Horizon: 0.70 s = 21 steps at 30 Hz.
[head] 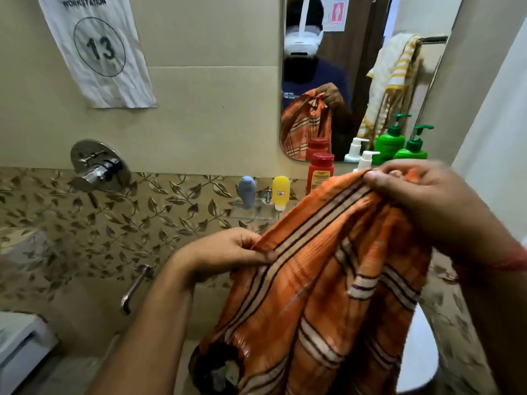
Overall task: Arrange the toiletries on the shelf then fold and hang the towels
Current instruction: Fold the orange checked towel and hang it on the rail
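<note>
both hands pinch the orange striped towel (328, 280) along its top edge, left hand (228, 249) lower, right hand (422, 195) higher, so you can square it for folding; it hangs before the shelf (251, 212).

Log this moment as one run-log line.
stage: towel folding | left hand: pinching orange striped towel edge | right hand: gripping top edge | shelf: bottles standing | hung: not yet

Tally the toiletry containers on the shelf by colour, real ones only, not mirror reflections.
Red bottle: 1
Yellow tube: 1
Grey-blue tube: 1
White pump bottle: 1
Green pump bottle: 1
Total: 5
</note>
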Available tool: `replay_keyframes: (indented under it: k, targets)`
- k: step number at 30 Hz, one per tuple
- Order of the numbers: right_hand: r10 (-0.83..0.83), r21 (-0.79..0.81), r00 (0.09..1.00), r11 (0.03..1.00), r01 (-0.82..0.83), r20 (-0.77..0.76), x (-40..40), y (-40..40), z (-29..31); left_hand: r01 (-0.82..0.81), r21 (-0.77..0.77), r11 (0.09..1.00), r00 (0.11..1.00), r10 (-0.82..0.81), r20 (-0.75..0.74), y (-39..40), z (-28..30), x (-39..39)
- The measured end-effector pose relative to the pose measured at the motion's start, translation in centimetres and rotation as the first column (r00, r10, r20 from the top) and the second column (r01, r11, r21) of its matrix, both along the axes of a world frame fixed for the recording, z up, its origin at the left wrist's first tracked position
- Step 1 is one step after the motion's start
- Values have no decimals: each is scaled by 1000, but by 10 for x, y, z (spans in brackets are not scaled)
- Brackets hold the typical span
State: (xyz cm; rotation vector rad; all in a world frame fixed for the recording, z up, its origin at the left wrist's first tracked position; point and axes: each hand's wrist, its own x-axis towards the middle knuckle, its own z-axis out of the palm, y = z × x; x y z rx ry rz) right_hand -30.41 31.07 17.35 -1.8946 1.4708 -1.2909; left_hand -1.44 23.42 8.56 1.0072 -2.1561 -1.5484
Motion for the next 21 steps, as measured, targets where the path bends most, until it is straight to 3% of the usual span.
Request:
replay_keyframes:
  k: [3,6,8,10,13,16,19,21]
  targets:
    - [-220,-62,963,971,232,156,-13,0,-20,-223,33,974,960,226,-168,-12,-20,18]
    - [-288,5,956,958,288,54,3,-5,-39,-390,83,917,839,391,-378,-22,-14,15]
    - [-221,65,964,971,232,-149,27,-9,-40,-377,26,926,837,353,-417,-22,1,5]
    - [-88,104,932,986,132,-351,55,-14,-36,-264,-61,963,892,220,-395,-16,20,-12]
    - [102,190,931,981,-36,-350,84,-22,-30,-76,-127,989,919,20,-395,-7,45,-33]
    - [89,113,933,992,-53,-348,84,-28,-25,-52,-223,973,953,-18,-303,-9,58,-27]
    - [-7,95,983,995,25,-184,62,-24,-25,-31,-375,927,999,33,-1,-19,53,-1]
    - [-37,100,994,994,48,-102,56,-20,-28,-42,-423,905,991,91,96,-19,46,13]
